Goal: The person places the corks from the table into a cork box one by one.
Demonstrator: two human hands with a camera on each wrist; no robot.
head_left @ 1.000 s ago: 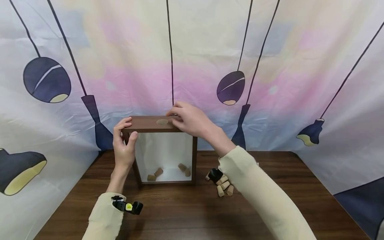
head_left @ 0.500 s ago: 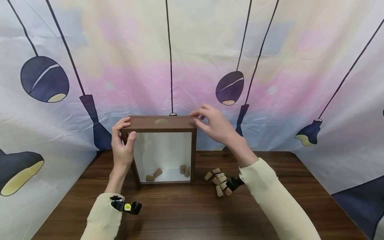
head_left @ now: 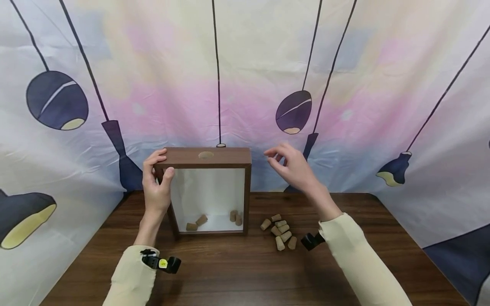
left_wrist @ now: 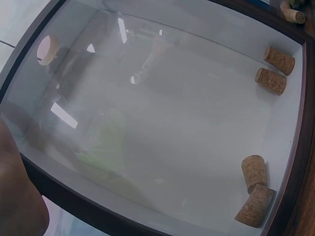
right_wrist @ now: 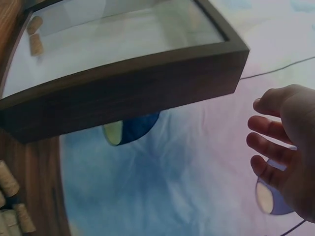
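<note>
My left hand (head_left: 158, 187) grips the upper left corner of an upright brown wooden box (head_left: 233, 158) with a clear front, thumb at the front and fingers over the top. A round hole (head_left: 206, 155) pierces the box's top. Behind the front lie several corks: one pair (left_wrist: 254, 174) touches in the left wrist view, and another pair (left_wrist: 279, 60) sits at the opposite side. Off the box's right side, my right hand (head_left: 292, 168) hovers with loosely bent fingers, holding nothing. The right wrist view shows those fingers (right_wrist: 268, 142) apart from the box.
A pile of several loose corks (head_left: 275, 230) lies on the dark wooden table (head_left: 229, 272), right of the box. A printed cloth (head_left: 252, 63) with lamp drawings hangs close behind and at both sides.
My right hand has moved from the hole on the box's top to the right, off the box. One cork inside at the right has shifted and stands more upright. The left hand stays put.
</note>
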